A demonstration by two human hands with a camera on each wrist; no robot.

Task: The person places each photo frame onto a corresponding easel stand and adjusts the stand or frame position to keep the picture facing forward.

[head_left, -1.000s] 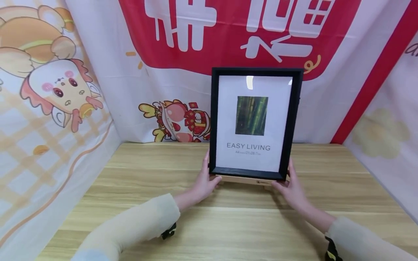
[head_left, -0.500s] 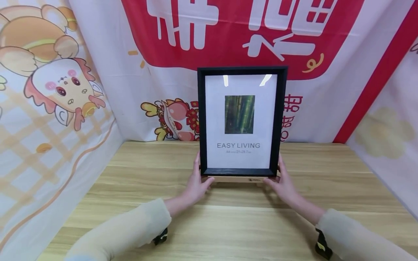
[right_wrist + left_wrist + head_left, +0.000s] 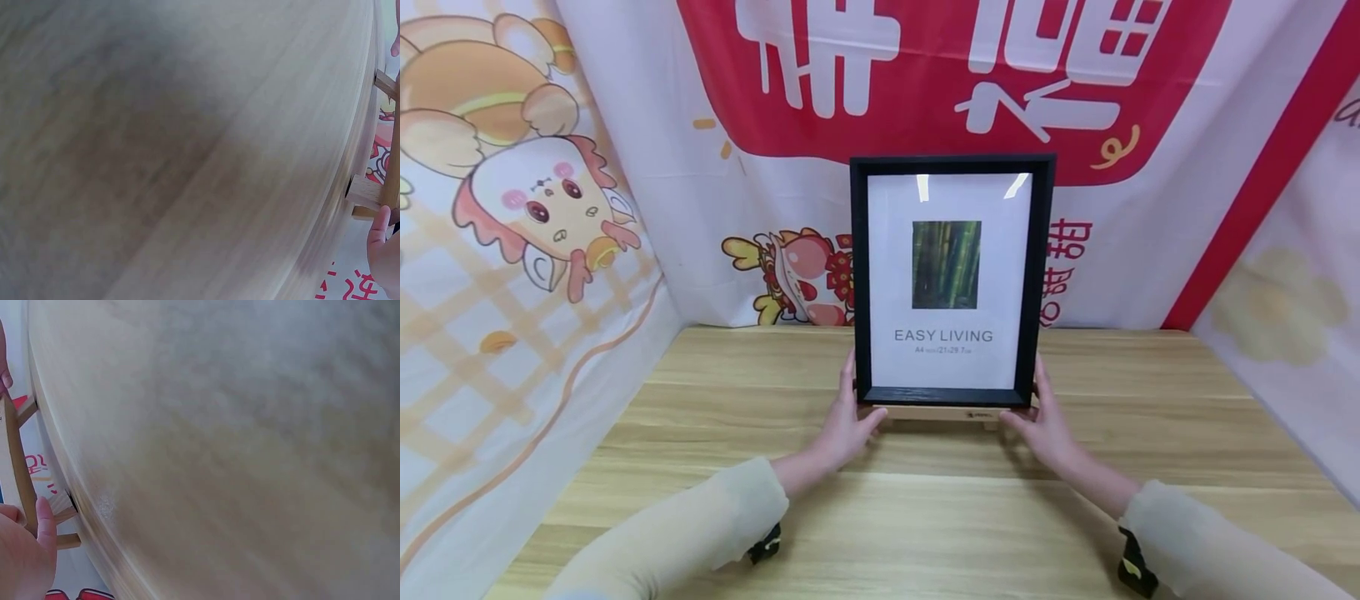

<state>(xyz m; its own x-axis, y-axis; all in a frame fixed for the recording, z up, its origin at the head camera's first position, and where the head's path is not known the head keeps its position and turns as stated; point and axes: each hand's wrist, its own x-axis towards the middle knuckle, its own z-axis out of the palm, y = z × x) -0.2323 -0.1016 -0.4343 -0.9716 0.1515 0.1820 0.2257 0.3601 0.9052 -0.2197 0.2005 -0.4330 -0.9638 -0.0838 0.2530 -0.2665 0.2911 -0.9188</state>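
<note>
A black picture frame (image 3: 861, 283) with a bamboo picture and the words "EASY LIVING" leans upright on a small wooden easel (image 3: 936, 413). My left hand (image 3: 842, 429) grips the easel's lower left corner, its thumb at the front ledge and its fingers along the frame's side. At the other corner, my right hand (image 3: 1047, 429) holds on the same way. Both wrist views show the easel's ledge and short feet: the left wrist view has the ledge (image 3: 15, 465) at its left edge, the right wrist view has a foot (image 3: 364, 190). Fingers behind the frame are hidden.
The easel stands on a wood-grain table (image 3: 910, 517). Right behind it hangs a white and red printed cloth (image 3: 790, 192). Patterned cloths also close off the left side (image 3: 550, 333) and the right side (image 3: 1285, 333).
Both hands have shifted the easel and frame to the left, and the frame has turned to face more squarely forward. Over the last half second the movement is very slight.
</note>
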